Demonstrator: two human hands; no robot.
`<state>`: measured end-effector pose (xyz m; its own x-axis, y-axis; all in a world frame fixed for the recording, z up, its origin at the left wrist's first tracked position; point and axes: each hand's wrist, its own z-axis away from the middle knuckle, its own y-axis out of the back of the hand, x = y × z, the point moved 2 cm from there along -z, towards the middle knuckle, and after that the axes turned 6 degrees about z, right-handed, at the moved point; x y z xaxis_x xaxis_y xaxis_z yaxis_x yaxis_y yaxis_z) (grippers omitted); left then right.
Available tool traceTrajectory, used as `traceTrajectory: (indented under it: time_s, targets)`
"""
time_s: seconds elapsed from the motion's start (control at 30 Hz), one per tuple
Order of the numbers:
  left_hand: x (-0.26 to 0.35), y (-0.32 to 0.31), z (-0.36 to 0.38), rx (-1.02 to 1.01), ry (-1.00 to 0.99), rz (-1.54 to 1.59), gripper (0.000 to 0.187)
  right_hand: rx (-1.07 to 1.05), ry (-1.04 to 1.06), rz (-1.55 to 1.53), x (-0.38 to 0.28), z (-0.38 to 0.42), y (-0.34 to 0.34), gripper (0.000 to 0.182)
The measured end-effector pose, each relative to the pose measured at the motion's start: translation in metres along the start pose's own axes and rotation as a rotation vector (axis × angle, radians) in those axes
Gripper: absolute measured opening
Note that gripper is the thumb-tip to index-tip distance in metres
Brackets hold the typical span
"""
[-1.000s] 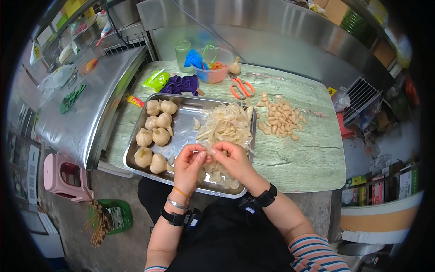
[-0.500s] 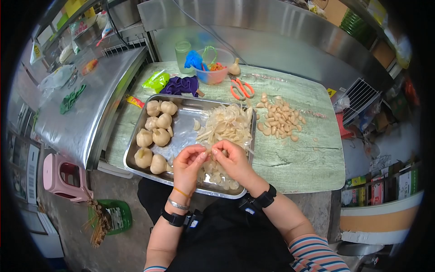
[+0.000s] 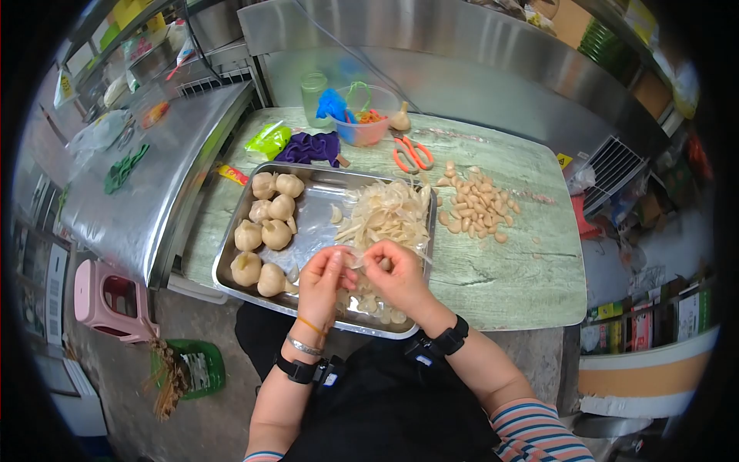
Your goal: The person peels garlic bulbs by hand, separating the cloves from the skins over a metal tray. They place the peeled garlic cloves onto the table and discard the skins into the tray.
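Head view, metal tray (image 3: 323, 187) holding garlic bulbs (image 3: 265, 231), peel pile (image 3: 389, 215)

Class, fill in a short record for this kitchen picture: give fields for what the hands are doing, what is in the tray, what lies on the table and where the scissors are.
Hands: left hand and right hand meet over the tray, pinching a small garlic piece
Tray: metal tray with whole garlic bulbs on the left and a heap of peels on the right
Table: peeled cloves in a loose pile right of the tray
Scissors: orange scissors lying beyond the tray
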<state>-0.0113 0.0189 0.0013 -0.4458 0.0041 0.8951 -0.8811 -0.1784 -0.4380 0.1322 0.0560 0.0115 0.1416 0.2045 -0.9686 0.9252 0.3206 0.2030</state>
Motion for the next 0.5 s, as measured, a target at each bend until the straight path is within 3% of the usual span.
traceTrajectory:
  time_s: [0.07,0.2,0.3,0.37,0.4,0.47,0.5]
  targets:
    - [0.002,0.006,-0.002,0.059,-0.059,0.213,0.025,0.267,0.053,0.173,0.028,-0.005,0.003,0.008]
    - [0.004,0.007,0.001,0.044,-0.131,0.224,0.023,0.292,0.039,0.269,0.028,-0.007,0.005,0.011]
    - [0.002,0.003,0.001,0.09,-0.199,0.021,0.024,0.358,0.143,0.287,0.02,-0.007,0.003,0.016]
    - [0.002,0.0,0.001,0.068,-0.224,-0.027,0.021,0.179,0.041,0.081,0.029,-0.009,0.003,0.021]
    - [0.001,0.002,0.001,0.07,-0.224,-0.027,0.021,0.177,0.04,0.081,0.02,-0.007,0.002,0.021]
    - [-0.005,0.004,0.0,-0.064,-0.17,-0.055,0.02,-0.099,0.135,0.036,-0.003,-0.001,-0.006,0.024]
    - [-0.005,0.006,0.001,-0.061,-0.164,-0.055,0.02,-0.101,0.129,0.034,0.003,-0.002,-0.007,0.024]
